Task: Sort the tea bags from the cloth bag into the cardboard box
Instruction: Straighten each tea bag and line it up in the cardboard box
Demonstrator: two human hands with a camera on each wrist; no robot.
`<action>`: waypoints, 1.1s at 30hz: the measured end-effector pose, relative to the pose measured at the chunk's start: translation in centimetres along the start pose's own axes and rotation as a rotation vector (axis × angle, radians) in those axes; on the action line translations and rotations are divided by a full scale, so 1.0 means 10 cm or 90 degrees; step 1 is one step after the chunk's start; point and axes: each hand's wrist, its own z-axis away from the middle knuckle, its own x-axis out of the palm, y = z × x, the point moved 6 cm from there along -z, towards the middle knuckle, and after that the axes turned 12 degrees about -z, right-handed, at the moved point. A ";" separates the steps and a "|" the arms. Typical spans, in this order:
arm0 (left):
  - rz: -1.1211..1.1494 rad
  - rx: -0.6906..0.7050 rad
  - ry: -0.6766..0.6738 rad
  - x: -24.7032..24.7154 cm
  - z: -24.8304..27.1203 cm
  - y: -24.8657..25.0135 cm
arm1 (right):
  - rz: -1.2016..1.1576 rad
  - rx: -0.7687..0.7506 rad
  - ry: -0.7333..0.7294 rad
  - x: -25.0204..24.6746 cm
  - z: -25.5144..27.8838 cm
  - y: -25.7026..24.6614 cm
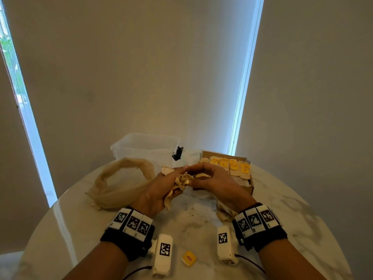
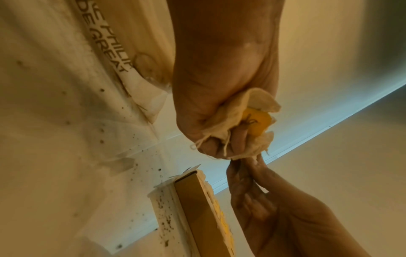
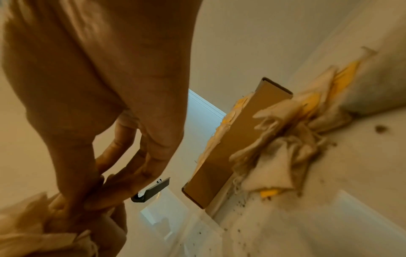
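Left hand [image 1: 161,185] fingers clenched round tea bags [image 1: 182,181] | right hand [image 1: 210,179] fingers pinching same bunch | both raised above surface [image 1: 292,219]

Your left hand [image 1: 161,186] is raised above the table with its fingers curled tight into a fist, gripping a crumpled bunch of tea bags [image 1: 182,181]. Your right hand [image 1: 210,179] meets it fingertip to fingertip, thumb and forefinger pinching at the bunch, other fingers loosely bent. Both forearms angle inward, wrists level.
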 end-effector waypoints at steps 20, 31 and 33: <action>-0.026 -0.048 -0.095 0.08 -0.14 -0.03 | -0.096 -0.100 0.158 -0.41 0.05 -0.10; -0.099 0.060 0.055 0.00 -0.11 0.19 | -0.102 -0.030 0.056 -0.44 0.07 -0.05; -0.133 0.055 0.057 0.02 -0.09 0.20 | -0.113 -0.032 0.091 -0.47 0.06 -0.05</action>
